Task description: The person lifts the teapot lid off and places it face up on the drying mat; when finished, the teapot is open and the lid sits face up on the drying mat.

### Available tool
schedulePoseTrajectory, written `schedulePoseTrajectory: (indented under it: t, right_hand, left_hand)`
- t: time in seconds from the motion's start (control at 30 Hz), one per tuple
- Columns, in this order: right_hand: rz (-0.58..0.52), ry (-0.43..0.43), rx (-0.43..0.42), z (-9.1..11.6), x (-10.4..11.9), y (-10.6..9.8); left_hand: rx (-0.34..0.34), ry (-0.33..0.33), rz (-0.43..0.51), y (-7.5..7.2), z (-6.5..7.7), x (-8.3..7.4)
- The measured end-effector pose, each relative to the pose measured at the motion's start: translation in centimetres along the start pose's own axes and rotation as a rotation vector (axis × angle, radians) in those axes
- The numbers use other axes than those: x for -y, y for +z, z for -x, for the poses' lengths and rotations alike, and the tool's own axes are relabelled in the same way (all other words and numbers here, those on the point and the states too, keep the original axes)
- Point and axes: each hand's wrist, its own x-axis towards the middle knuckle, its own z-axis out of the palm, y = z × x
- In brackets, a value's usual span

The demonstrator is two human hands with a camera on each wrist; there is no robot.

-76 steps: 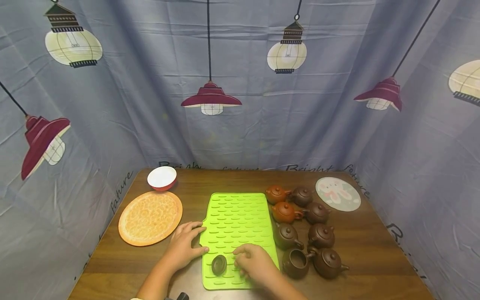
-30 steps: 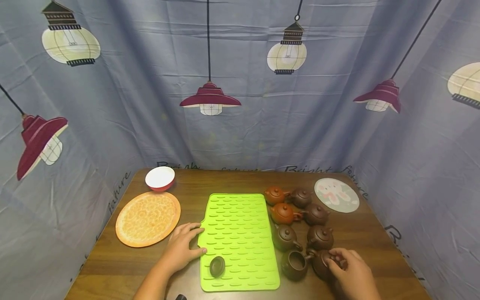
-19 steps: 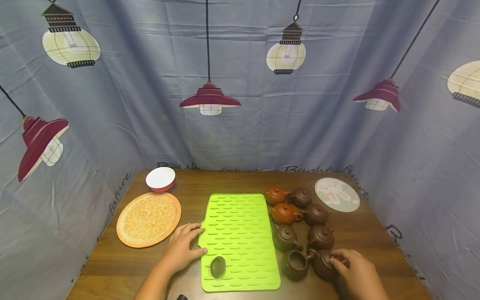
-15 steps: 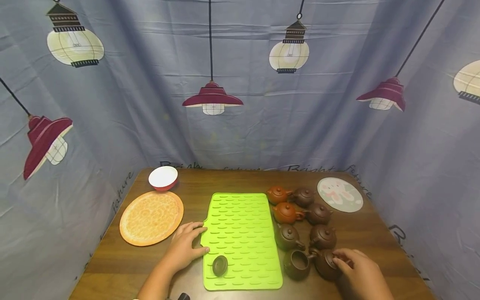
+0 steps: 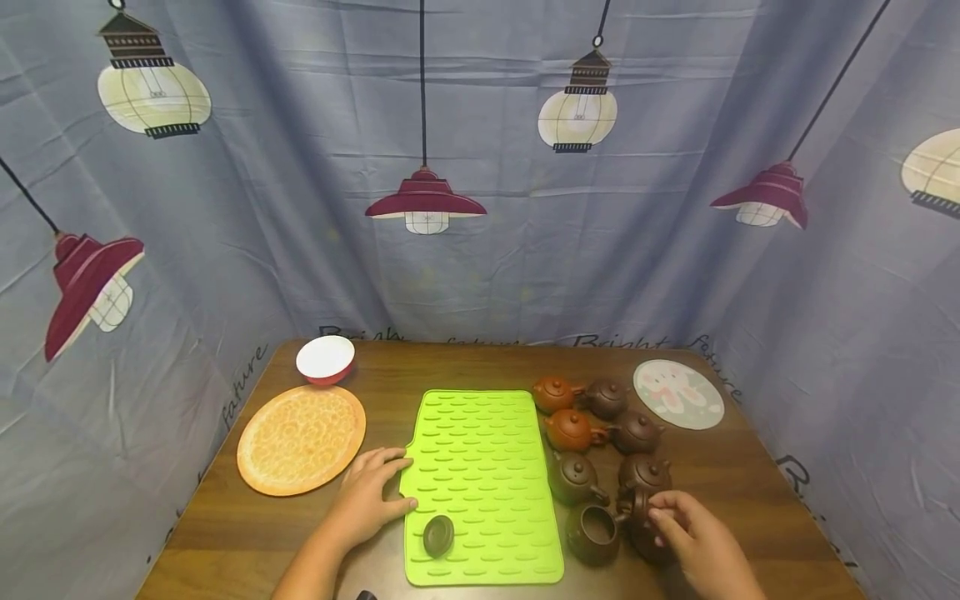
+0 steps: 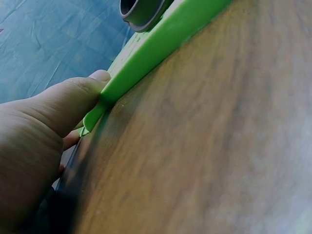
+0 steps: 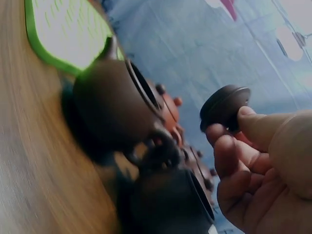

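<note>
My right hand (image 5: 697,542) pinches a dark brown teapot lid (image 7: 224,108) between thumb and fingers, raised above the front-right teapot (image 7: 163,207). That pot's mouth shows uncovered in the right wrist view. Beside it another lidless dark teapot (image 5: 592,540) stands next to the mat. My left hand (image 5: 363,497) rests at the left edge of a bright green ridged mat (image 5: 480,467), its thumb and fingertips on the rim. On the mat's front left lies a second dark lid (image 5: 438,536); the left wrist view catches part of it at the top.
Several lidded teapots stand in two columns right of the mat, including orange ones (image 5: 573,429) and dark ones (image 5: 643,472). A round rabbit-print mat (image 5: 678,396) lies at back right. At left are an orange round mat (image 5: 300,442) and a red-and-white bowl (image 5: 325,358).
My right hand moved from over the green mat to the front-right teapot, gripped its lid knob and lifted the lid off. The left hand stayed at the mat's edge.
</note>
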Motion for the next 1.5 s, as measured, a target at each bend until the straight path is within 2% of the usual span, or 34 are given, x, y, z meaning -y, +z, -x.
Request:
schedulePoseTrajectory:
  t: [0.1,0.33,0.47,0.63,0.83,1.07,1.3,1.5]
  right_hand:
    - [-0.152,-0.002,0.024,0.0,0.5,0.9]
    - [-0.416,0.044,0.196,-0.8,1.4,2.1]
    - [-0.583,0.014,0.260,-1.2,2.2,3.2]
    - [-0.711,0.040,0.315,-1.4,3.5,4.7]
    - [-0.747,0.083,0.382,-1.6,5.2,6.4]
    - [-0.780,0.050,0.444,-1.9,6.7,8.6]
    - [-0.636,0.032,0.465,-2.1,8.1,11.1]
    - [-0.564,0.019,0.455,-2.1,8.4,12.7]
  left_hand:
    - [-0.001,-0.003,-0.001,0.1,0.0,0.0]
    - [0.002,-0.005,0.001,0.0,0.0,0.0]
    - [0.001,-0.006,0.008,0.0,0.0,-0.1]
    - [0.012,-0.003,0.007,0.0,0.0,-0.1]
    - [0.008,-0.012,0.015,-0.2,0.1,-0.2]
    - [0.010,-0.015,0.014,-0.2,0.1,-0.1]
    - [0.002,-0.010,0.007,-0.1,0.1,0.0]
    - [-0.004,-0.005,0.005,-0.2,0.1,-0.2]
